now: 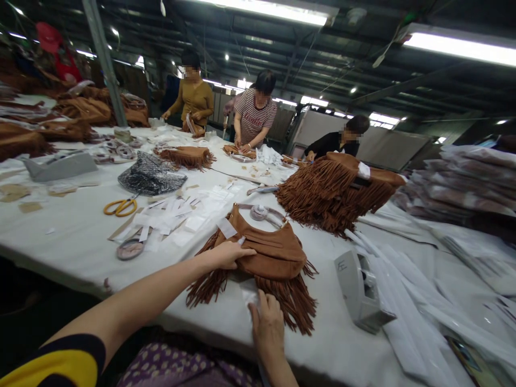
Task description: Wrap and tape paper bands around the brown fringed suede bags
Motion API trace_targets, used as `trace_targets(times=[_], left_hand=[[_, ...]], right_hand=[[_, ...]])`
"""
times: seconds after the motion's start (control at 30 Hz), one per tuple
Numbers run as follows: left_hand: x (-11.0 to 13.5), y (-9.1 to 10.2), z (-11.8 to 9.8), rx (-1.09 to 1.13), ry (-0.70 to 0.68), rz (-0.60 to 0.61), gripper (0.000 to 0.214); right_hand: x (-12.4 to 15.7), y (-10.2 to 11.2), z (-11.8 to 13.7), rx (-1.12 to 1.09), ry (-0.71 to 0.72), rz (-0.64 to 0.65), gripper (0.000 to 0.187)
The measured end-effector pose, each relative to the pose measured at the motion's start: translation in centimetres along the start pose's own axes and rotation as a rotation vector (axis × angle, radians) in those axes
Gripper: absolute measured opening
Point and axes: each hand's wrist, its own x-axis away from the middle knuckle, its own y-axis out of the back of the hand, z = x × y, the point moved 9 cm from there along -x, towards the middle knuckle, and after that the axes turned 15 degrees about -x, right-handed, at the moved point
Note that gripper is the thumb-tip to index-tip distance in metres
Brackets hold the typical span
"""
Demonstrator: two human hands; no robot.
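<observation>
In front of me on the table lies a brown fringed handbag [274, 250], its strings of fringe spread to both sides. My left hand [229, 255] is on the bag's front by the zipper, its fingers bent against the brown material. A white tag [226, 228] shows at the bag's upper left, and a wrapped strap [261, 213] is coiled behind its opening. Below the bag's lower edge, my right hand [269, 320] is closed with a thin white sheet [250, 293] between thumb and fingers. Part of that sheet is hidden by the hand.
Left stand yellow-handled scissors [121, 207], black crinkled plastic [151, 174], a tape roll [130, 249] and white paper slips [165, 217]. A grey tape dispenser [363, 293] is at right. Stacked fringed bags [334, 188] lie beyond. Several people work across the table.
</observation>
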Motion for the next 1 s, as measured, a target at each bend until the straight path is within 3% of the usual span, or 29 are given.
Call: trace_targets(times=[0.1,0.33,0.5,0.77,1.0], left_hand=[[-0.3,0.1,0.3,0.010,0.001,0.009,0.079],[-0.5,0.4,0.5,0.041,-0.006,0.001,0.079],[-0.4,0.5,0.5,0.056,0.004,0.005,0.077],[-0.2,0.7,0.5,0.070,0.037,-0.001,0.078],[-0.1,0.6,0.7,0.080,0.033,-0.019,0.078]], right_hand=[[0.2,0.4,-0.9,0.008,-0.137,-0.047,0.027],[1.3,-0.4,-1.9,-0.147,-0.249,-0.046,0.022],[1.5,0.8,-1.9,-0.094,-0.259,-0.167,0.033],[0.9,1.0,-1.9,-0.118,-0.228,-0.123,0.024],[0.6,1.3,-1.2,-0.088,-0.204,-0.111,0.028]])
